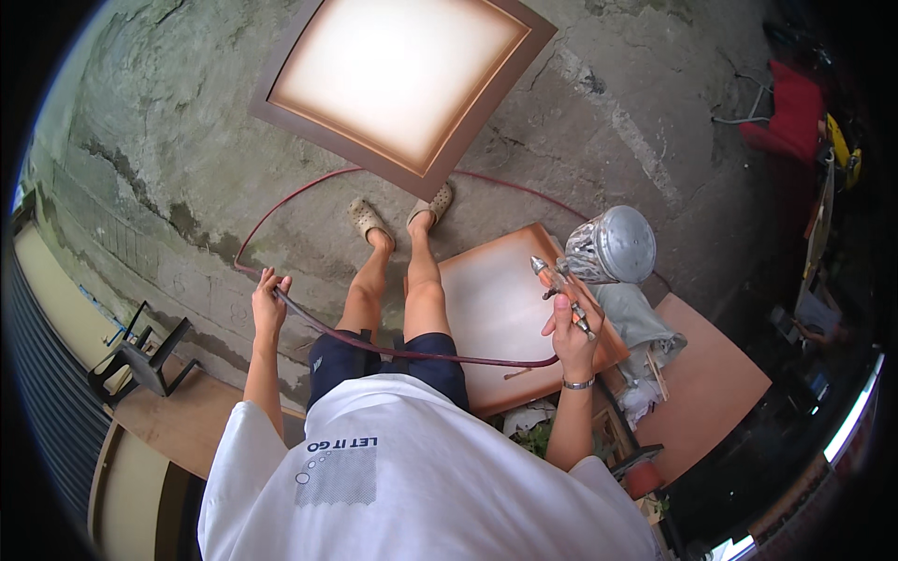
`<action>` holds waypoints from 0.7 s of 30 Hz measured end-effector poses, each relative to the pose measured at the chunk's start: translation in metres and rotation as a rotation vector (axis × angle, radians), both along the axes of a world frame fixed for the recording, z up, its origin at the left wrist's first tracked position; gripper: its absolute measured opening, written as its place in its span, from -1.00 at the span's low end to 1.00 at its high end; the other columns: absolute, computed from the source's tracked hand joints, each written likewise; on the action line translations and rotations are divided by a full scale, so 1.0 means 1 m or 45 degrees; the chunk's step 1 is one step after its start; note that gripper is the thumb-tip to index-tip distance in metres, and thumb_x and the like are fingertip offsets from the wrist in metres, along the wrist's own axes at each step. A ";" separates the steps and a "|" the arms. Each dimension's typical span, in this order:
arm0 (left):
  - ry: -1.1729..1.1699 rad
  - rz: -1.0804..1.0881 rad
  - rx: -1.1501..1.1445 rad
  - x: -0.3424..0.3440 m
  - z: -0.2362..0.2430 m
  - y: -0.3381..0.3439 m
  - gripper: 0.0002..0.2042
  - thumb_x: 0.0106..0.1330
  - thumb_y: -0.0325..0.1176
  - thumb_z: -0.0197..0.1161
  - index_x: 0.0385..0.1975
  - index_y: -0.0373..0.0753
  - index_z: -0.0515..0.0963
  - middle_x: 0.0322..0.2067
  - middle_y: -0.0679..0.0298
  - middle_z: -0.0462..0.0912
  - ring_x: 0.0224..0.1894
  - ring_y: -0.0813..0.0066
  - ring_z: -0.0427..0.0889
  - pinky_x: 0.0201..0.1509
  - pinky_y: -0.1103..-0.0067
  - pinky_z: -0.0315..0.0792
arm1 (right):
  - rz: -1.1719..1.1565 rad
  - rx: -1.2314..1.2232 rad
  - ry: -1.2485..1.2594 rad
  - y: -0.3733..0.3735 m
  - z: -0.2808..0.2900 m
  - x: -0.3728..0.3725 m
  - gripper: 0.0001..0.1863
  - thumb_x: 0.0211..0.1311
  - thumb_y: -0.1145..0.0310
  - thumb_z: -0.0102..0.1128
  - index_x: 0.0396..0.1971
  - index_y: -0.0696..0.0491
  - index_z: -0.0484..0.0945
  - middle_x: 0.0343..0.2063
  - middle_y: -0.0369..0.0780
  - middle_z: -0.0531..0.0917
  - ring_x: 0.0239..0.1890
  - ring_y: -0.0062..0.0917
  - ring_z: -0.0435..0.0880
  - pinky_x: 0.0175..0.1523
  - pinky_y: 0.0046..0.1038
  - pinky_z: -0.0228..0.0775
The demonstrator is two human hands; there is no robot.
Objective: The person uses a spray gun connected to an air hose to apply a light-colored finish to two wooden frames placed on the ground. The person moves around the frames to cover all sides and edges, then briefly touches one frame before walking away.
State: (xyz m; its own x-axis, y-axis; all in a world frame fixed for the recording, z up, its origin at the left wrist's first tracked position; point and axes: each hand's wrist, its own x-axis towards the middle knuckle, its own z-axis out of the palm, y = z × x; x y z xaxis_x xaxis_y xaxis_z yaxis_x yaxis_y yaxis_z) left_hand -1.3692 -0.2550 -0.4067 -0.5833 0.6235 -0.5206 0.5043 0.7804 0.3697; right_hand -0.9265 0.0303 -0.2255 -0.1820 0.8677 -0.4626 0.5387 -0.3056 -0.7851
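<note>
My right hand, with a metal watch band at its wrist, is wrapped round a spray gun. A silver cup streaked with paint and closed by a round lid adjoins the gun. From the gun a dark red hose sags across my thighs to my left hand, whose fingers are closed on it. Ahead of my feet is a square panel, pale in the middle with brown, shaded borders. A second pale panel with orange-brown edges lies beside my right leg, partly behind the gun.
The hose loops over the cracked concrete floor and passes behind the front panel. A black chair-like frame rests on a brown board at left. Grey sheeting and a flat brown board lie at right. A red chair stands farther off.
</note>
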 end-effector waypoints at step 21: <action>-0.162 0.709 -0.216 0.250 0.007 0.111 -0.65 0.43 -0.06 0.21 -0.24 -0.28 0.67 -0.10 -0.06 0.67 0.03 -0.04 0.62 0.10 0.17 0.46 | 0.431 0.520 0.261 0.372 0.118 -0.038 -0.30 0.56 -0.14 -0.13 -0.02 0.31 0.60 -0.34 -0.12 0.72 -0.75 -0.70 0.47 -0.69 -0.69 0.27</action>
